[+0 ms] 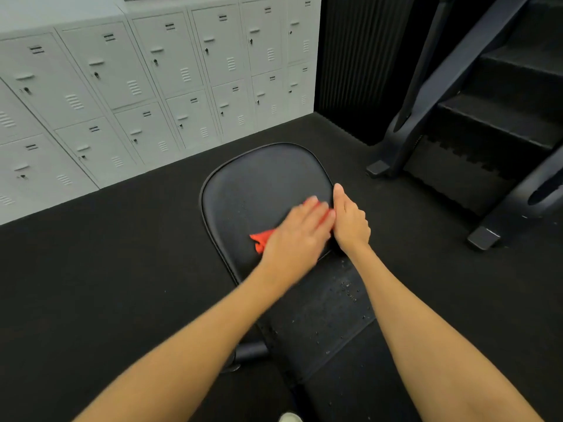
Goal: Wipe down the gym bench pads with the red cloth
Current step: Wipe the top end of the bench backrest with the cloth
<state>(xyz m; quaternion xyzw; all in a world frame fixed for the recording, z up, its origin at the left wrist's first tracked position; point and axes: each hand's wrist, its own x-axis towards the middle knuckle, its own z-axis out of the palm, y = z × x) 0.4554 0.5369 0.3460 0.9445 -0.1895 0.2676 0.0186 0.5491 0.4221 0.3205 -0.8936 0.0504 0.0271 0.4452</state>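
I see the bench running lengthwise away from me. The back pad point(320, 315) is nearest and speckled with droplets. The seat pad point(262, 184) is beyond it, rounded end pointing toward the grey lockers point(122, 86).

The red cloth point(261, 240) lies on the near right part of the seat pad, bunched under the left hand point(297, 236). Its long axis runs diagonally, near-left to far-right. One crumpled corner pokes out by the wrist and a sliver shows at the fingertips.

The left fingers are straight, close together and flat on the cloth; the hand is blurred. The right hand point(350, 220) grips the seat pad's right edge, thumb straight along the rim pointing away. The other fingers curl over the side, tips hidden. The hands almost touch.

A black stair machine point(502, 117) stands to the right on the dark floor point(106, 269).
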